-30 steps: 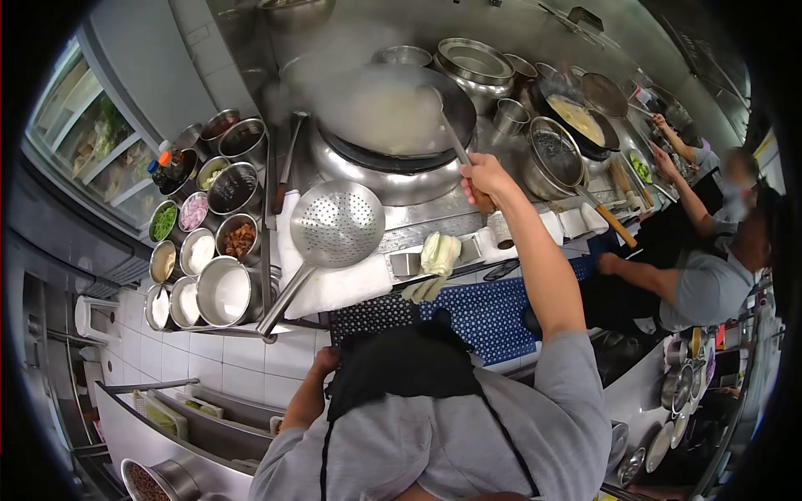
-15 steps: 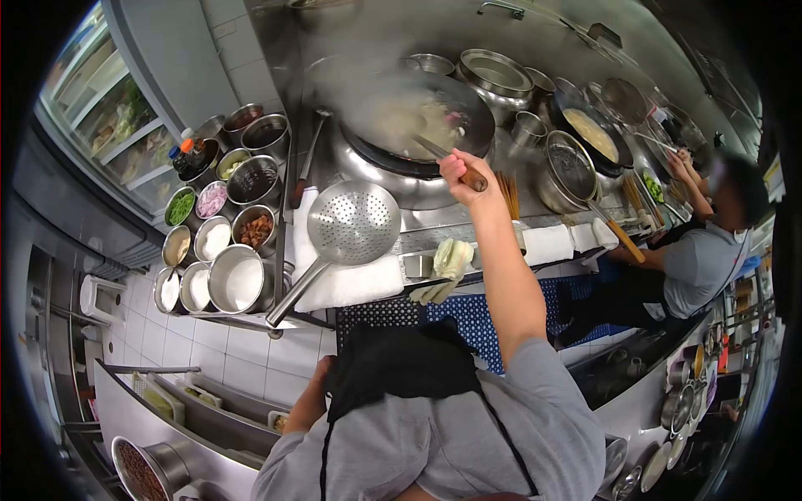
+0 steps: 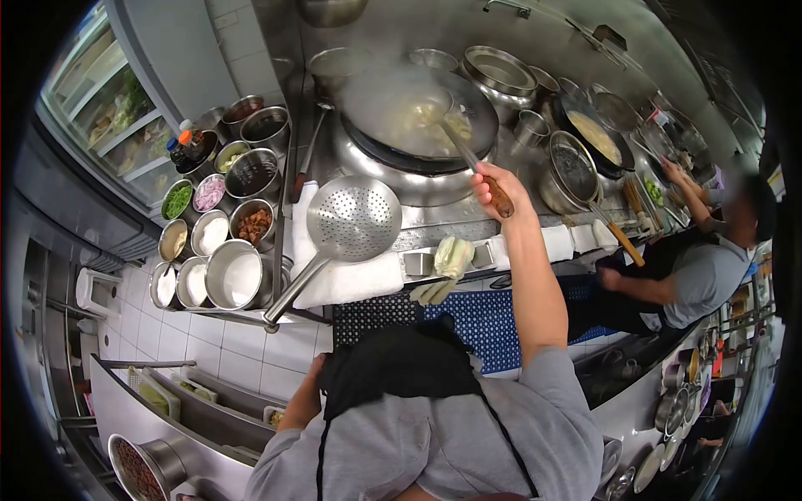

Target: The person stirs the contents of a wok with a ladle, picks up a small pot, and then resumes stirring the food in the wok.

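My right hand (image 3: pixel 501 190) is closed round the wooden handle of a ladle (image 3: pixel 460 144), whose bowl is down in the steaming wok (image 3: pixel 480 108). Pale food (image 3: pixel 458 125) shows through the steam in the wok. At my left side, my left hand (image 3: pixel 318 366) hangs by the black apron, its fingers hidden. A perforated strainer (image 3: pixel 354 215) rests on a white towel (image 3: pixel 359 282) at the counter's front edge, its handle jutting out. Pale green gloves (image 3: pixel 453 257) hang over the edge to its right.
Metal pots of ingredients (image 3: pixel 237 271) crowd the left. Right of my wok are a strainer on a pot (image 3: pixel 573 167) and a second wok (image 3: pixel 590 138), where a co-worker (image 3: pixel 710 267) stands. A steel counter (image 3: pixel 159 417) with bins is behind me on the left.
My right hand has moved right and slightly down with the ladle, whose bowl now shows in the wok. The co-worker's lower arm has come into view, bent at the waist.
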The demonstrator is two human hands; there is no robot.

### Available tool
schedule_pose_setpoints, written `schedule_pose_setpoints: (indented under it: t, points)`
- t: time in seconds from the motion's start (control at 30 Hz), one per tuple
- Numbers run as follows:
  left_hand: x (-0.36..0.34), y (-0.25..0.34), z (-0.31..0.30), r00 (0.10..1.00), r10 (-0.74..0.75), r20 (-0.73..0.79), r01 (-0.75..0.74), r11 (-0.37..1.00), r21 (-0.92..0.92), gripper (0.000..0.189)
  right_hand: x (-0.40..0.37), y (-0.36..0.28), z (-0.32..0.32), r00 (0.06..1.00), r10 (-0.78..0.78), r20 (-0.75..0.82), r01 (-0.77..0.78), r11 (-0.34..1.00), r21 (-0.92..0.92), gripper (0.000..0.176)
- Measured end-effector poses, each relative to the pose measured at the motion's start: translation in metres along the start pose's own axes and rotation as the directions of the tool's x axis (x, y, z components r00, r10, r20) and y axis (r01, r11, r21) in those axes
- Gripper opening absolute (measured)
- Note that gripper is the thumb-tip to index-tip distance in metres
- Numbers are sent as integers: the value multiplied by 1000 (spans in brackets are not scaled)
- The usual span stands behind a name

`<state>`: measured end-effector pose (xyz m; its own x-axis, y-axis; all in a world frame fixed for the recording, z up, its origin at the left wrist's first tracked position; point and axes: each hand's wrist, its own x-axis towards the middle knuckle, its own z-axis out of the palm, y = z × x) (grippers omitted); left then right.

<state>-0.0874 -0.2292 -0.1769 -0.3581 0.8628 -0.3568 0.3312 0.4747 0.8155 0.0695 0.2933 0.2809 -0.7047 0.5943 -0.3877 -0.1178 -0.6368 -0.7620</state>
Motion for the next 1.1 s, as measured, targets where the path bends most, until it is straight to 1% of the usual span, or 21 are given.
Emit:
schedule_pose_setpoints:
  t: [0.03, 0.1, 0.13, 0.2, 0.23, 0.3, 0.33, 0.4, 0.43, 0.5, 0.57, 0.6, 0.7, 0.73, 0.8, 0.97, 1.1]
  points:
    - [0, 4, -2, 1000, 11, 2, -11, 999, 39, 32, 0, 0, -3, 999, -34, -8, 34, 996, -79, 17]
    - [5, 11, -8, 1000, -20, -12, 21, 993, 114, 33, -8, 0, -5, 992, -122, -26, 109, 950, -293, 30]
    - [9, 15, -10, 997, -66, -27, 69, 989, 134, 32, -14, 0, -5, 986, -166, -28, 142, 907, -396, 37]
    - [17, 21, -14, 986, -156, -60, 165, 971, 171, 31, -27, -1, -7, 979, -201, -33, 143, 792, -594, 54]
    - [20, 22, -15, 984, -172, -36, 175, 972, 154, 30, -34, -3, -7, 975, -219, -31, 139, 717, -683, 63]
    - [23, 21, -17, 979, -202, 15, 198, 972, 123, 29, -51, -9, -7, 972, -233, -27, 124, 611, -782, 64]
    - [26, 19, -17, 974, -229, 4, 227, 970, 80, 29, -59, -13, -7, 970, -240, -23, 117, 553, -825, 65]
    - [32, 21, -16, 960, -279, -16, 279, 960, -8, 28, -69, -19, -10, 960, -281, -17, 98, 389, -916, 62]
    - [32, 24, -17, 963, -268, -13, 268, 963, 15, 29, -75, -22, -9, 954, -300, -12, 83, 301, -950, 60]
    - [32, 32, -17, 969, -247, -5, 247, 967, 60, 30, -87, -30, -1, 957, -290, -17, 41, 193, -980, 60]
    - [33, 29, -18, 974, -227, 3, 226, 974, 15, 29, -93, -36, 6, 963, -269, -18, 1, 69, -998, 60]
    - [33, 29, -19, 976, -217, 7, 217, 976, -7, 29, -91, -36, 6, 961, -278, 10, 17, 22, -1000, 60]
    - [32, 33, -20, 983, -184, 24, 180, 977, 112, 28, -80, -35, 3, 946, -309, 96, 66, -108, -992, 60]
    - [31, 38, -21, 987, -151, 49, 136, 962, 237, 26, -73, -31, -3, 937, -327, 124, 81, -142, -987, 59]
    - [30, 45, -22, 989, -99, 107, 38, 883, 467, 24, -57, -25, -12, 922, -353, 161, 94, -197, -976, 58]
    - [20, 33, -10, 998, -67, 17, 56, 928, 368, 17, -29, -18, -14, 905, -369, 214, 86, -335, -938, 56]
    - [13, 34, -10, 999, -14, 32, 5, 965, 261, 15, -8, -11, -7, 898, -401, 181, 26, -362, -932, 56]
